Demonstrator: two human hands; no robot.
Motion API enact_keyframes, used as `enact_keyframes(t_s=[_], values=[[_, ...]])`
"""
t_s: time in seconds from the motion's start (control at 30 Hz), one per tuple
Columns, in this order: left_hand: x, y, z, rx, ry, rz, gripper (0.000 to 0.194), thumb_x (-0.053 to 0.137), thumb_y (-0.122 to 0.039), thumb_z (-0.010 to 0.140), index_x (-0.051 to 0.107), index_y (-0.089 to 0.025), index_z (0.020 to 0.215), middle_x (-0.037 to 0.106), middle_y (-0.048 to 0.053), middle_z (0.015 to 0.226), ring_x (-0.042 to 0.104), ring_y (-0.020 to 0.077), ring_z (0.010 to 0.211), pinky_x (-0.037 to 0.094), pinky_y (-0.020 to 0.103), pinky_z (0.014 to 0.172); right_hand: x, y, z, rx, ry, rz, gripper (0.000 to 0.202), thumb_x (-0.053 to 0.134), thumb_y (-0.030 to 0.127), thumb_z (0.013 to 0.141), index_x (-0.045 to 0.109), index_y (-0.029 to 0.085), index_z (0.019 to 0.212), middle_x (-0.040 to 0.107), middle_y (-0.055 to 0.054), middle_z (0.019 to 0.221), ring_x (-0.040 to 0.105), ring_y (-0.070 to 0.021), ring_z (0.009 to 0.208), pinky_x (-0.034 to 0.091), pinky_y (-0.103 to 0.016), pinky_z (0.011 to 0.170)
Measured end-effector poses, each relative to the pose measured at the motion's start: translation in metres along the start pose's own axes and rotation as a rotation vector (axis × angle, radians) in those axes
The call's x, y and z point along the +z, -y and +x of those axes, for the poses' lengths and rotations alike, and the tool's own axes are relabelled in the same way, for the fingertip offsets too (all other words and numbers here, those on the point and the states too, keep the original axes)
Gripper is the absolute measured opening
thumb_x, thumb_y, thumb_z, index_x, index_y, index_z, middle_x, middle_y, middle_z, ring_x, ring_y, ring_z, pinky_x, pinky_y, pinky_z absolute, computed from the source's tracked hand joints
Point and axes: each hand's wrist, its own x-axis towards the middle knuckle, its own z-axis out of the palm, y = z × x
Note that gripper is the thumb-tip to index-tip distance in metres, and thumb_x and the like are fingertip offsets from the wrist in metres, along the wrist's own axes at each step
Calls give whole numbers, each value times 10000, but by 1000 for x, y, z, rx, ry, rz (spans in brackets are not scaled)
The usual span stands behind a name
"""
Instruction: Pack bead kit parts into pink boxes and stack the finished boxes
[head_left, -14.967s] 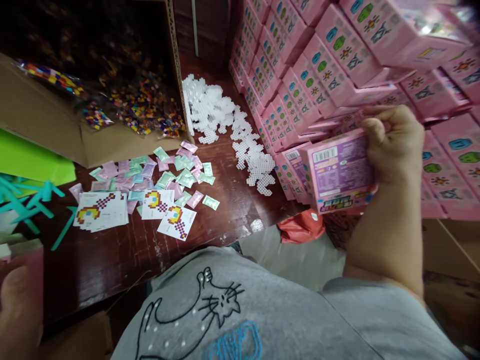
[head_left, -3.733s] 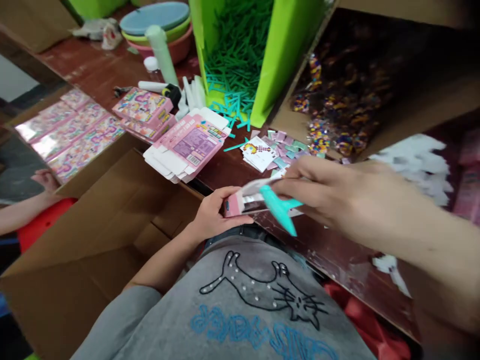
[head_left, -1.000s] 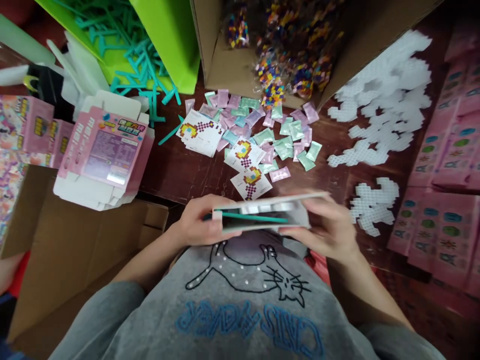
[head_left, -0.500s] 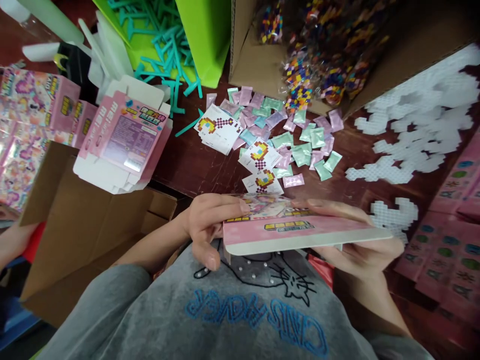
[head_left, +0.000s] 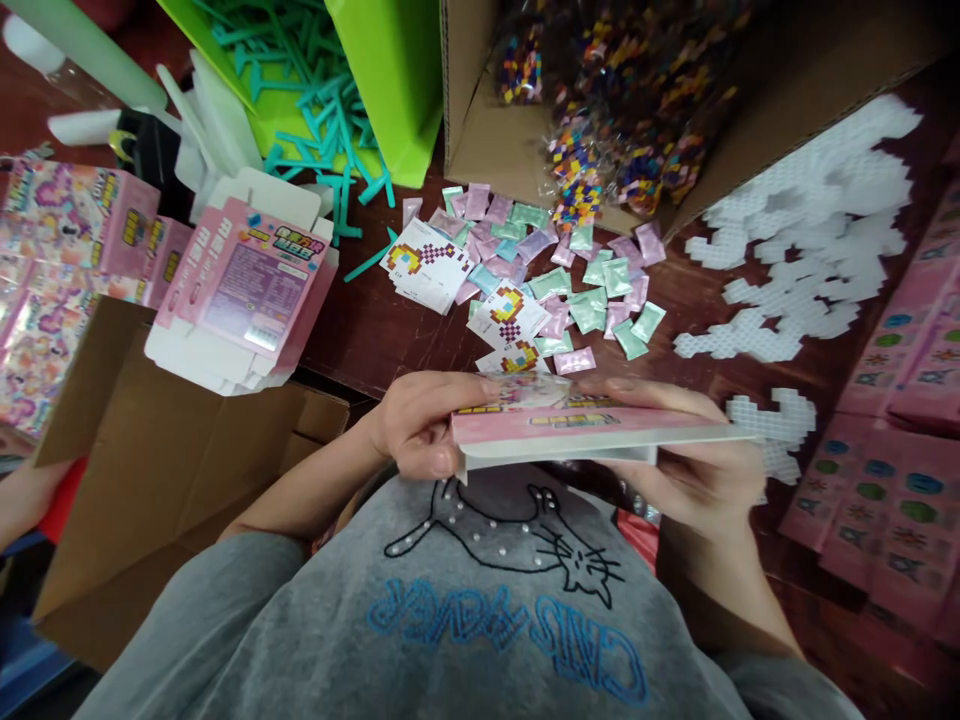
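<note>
Between my two hands, close to my chest, is a pink printed cardboard box (head_left: 555, 425), its white-edged flap turned toward me. My left hand (head_left: 420, 420) grips its left end, thumb below and fingers on top. At the other end my right hand (head_left: 690, 440) is wrapped around the box, with fingers above and the thumb side underneath. What the box contains is hidden. Just beyond it on the table lie printed pattern cards (head_left: 510, 315) and a scatter of small pink, green and blue sachets (head_left: 589, 308).
A stack of flattened pink boxes (head_left: 255, 280) lies left, above an open brown carton (head_left: 165, 450). Green sticks (head_left: 330, 110) fill a lime box. Another carton (head_left: 480, 150) holds bags of coloured beads. White pegboards (head_left: 795, 270) and pink bags (head_left: 885, 490) lie right. Another person's arm (head_left: 30, 500) shows left.
The box has moved slightly up and tilted flatter, so its pink side looks narrower. My left thumb has come in against the box's end. The view has shifted a little.
</note>
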Motion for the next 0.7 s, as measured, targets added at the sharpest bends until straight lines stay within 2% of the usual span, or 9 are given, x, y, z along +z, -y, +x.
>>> enact_keyframes(t_s=[0.1,0.2,0.3,0.37,0.5,0.6,0.7], values=[[4,9,1,28,-32,-59,617,558,-682,1118,689,-275,1563,861,136,1325,867,295,1165,739,418,960,2,-5,3,-28,57,-41,636,893,102,901,748,337,1474,791,-73,1476,836,-279,1227,756,-452,950],[10,15,-1,3,-46,-21,617,464,-687,1154,716,-253,1513,867,135,1301,868,280,1142,744,411,932,7,-6,11,24,74,-111,600,916,190,924,725,303,1482,806,-100,1410,811,-289,1267,728,-477,1017],[13,18,-4,-8,-90,37,521,483,-594,1175,709,-269,1514,868,111,1281,865,252,1103,741,395,909,10,-2,19,46,107,-210,552,935,257,930,722,266,1439,797,-126,1401,765,-323,1360,699,-516,1101],[12,20,-4,18,-116,47,477,502,-531,1181,706,-269,1524,866,106,1276,858,239,1105,732,383,919,10,1,22,-11,122,-249,538,921,228,942,707,239,1436,746,-149,1506,749,-324,1393,695,-517,1127],[5,24,2,122,-170,36,479,512,-547,1178,731,-282,1510,867,95,1286,841,239,1199,708,380,1021,8,2,25,-124,107,-219,471,914,138,924,718,228,1342,632,-141,1668,767,-305,1369,727,-504,1102],[0,27,9,157,-217,64,483,481,-545,1185,739,-294,1506,862,87,1317,820,251,1273,686,404,1111,7,0,27,-111,95,-180,396,895,81,915,740,252,1237,603,-111,1703,765,-317,1380,741,-534,1091],[-1,31,16,186,-246,145,487,418,-525,1199,710,-311,1524,861,85,1301,827,251,1237,692,436,1124,4,-2,33,-130,89,-177,388,899,86,912,747,260,1225,614,-118,1691,753,-338,1405,735,-562,1105]])
